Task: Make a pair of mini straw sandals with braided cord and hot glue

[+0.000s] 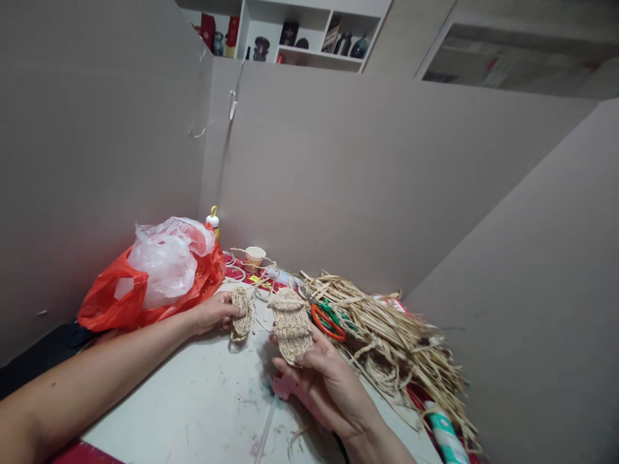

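Observation:
My left hand (213,314) pinches a small oval woven straw sole (240,314) upright between thumb and fingers, above the white board (184,399). In my right hand (336,383) is a second, wider woven straw sole (290,325), with two braided bands lying across its face. The thumb presses on its lower end while the fingers support it from behind. The two woven pieces are held apart, side by side. Beneath my right hand lies a pink glue gun (289,386), partly hidden by the palm, with a clear stick (265,425) beside it.
Dry straw (396,335) is heaped at the right, by orange-handled scissors (329,322) and a green-white bottle (445,432). A red plastic bag (111,296) with a clear bag (169,258) sits left. At the back stand a paper cup (255,258) and grey partition walls (314,161).

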